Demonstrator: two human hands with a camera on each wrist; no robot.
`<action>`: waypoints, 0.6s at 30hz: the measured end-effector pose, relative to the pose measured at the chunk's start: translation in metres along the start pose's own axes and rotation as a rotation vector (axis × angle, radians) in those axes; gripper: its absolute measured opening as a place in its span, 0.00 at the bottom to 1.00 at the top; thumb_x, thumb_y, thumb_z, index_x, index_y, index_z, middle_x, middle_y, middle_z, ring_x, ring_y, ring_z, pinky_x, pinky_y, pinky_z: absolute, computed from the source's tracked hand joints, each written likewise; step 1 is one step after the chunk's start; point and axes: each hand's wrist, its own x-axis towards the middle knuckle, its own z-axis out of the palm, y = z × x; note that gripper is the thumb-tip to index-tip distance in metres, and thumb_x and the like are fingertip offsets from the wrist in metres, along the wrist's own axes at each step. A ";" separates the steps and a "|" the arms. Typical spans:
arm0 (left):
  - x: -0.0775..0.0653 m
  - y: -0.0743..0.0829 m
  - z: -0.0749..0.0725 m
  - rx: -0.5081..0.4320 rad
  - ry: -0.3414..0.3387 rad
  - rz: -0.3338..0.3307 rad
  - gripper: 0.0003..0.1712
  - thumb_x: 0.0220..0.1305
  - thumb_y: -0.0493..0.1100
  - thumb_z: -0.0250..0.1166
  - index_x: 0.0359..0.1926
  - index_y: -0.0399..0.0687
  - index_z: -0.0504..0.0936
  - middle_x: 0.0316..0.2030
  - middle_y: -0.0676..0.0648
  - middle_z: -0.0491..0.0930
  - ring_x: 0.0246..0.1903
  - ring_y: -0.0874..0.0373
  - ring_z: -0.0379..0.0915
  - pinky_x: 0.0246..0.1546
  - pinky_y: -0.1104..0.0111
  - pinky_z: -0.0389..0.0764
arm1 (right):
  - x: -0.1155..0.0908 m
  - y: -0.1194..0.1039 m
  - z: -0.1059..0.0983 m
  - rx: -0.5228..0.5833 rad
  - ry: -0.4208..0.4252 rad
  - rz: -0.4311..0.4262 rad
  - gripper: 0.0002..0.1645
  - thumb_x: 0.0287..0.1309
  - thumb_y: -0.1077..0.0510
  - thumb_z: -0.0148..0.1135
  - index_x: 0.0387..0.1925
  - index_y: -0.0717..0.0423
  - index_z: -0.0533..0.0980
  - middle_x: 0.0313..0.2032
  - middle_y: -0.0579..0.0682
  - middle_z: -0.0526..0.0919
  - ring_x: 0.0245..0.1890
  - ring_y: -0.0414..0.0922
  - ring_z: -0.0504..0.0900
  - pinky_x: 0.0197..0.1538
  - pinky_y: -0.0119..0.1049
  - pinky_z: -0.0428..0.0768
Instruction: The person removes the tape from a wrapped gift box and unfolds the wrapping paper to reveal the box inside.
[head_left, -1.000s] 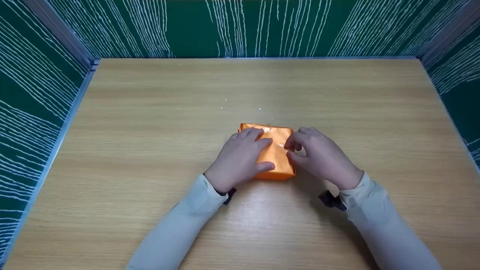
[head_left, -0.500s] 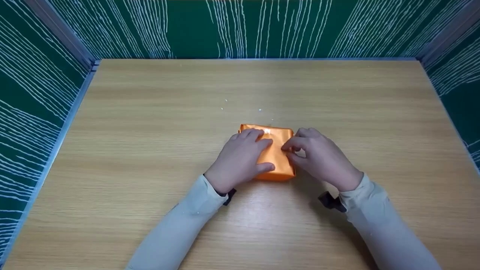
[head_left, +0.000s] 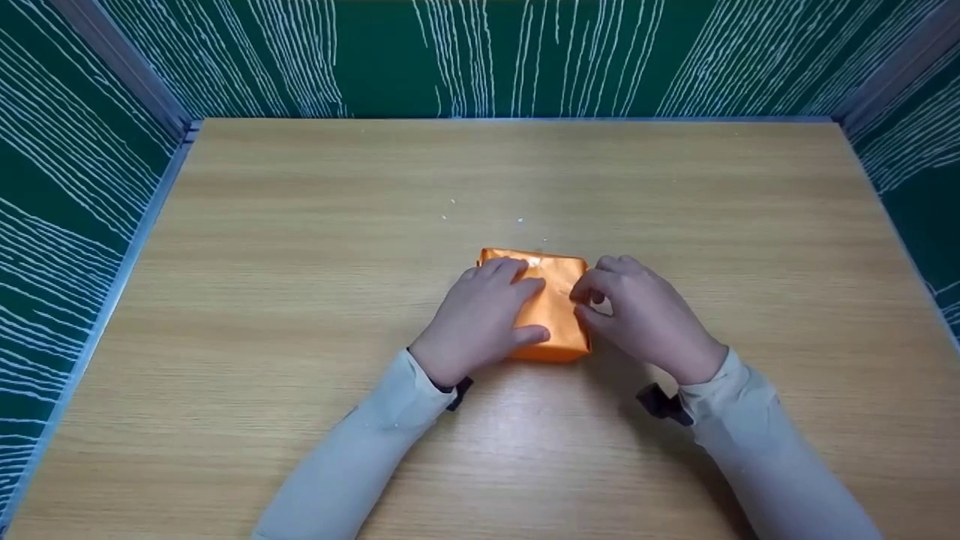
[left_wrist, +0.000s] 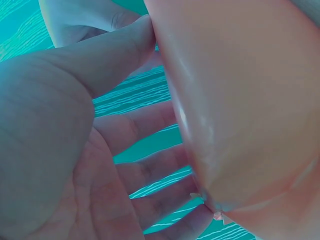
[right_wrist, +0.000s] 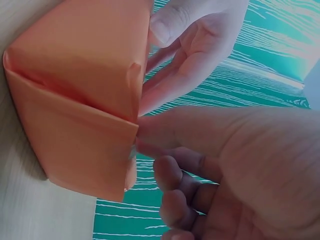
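Observation:
A small box wrapped in shiny orange paper point(head_left: 551, 330) sits on the table. My left hand point(head_left: 484, 319) rests on its top with fingers spread, the thumb lying near the front edge. In the left wrist view the thumb point(left_wrist: 115, 55) touches the wrapped side. My right hand point(head_left: 645, 311) is at the box's right end, thumb and index finger pinching at the edge of a folded paper flap point(right_wrist: 80, 142). A small clear patch like tape point(right_wrist: 133, 150) shows by those fingertips. The other right fingers curl beneath, off the box.
Several tiny white scraps, one a white speck point(head_left: 520, 220), lie on the wooden table point(head_left: 315, 225) beyond the box. Green walls with white streaks point(head_left: 375, 60) enclose the back and both sides.
My right index finger reached a little further over the top of the box half a second ago, and now has drawn back to the right edge. The left hand and box have stayed put.

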 end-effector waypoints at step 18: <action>0.000 0.000 0.001 0.013 0.014 0.011 0.38 0.69 0.65 0.64 0.71 0.50 0.76 0.72 0.43 0.69 0.74 0.46 0.61 0.72 0.51 0.65 | 0.001 0.004 0.002 0.006 -0.017 -0.024 0.09 0.59 0.64 0.72 0.42 0.57 0.87 0.34 0.51 0.80 0.39 0.50 0.76 0.42 0.43 0.78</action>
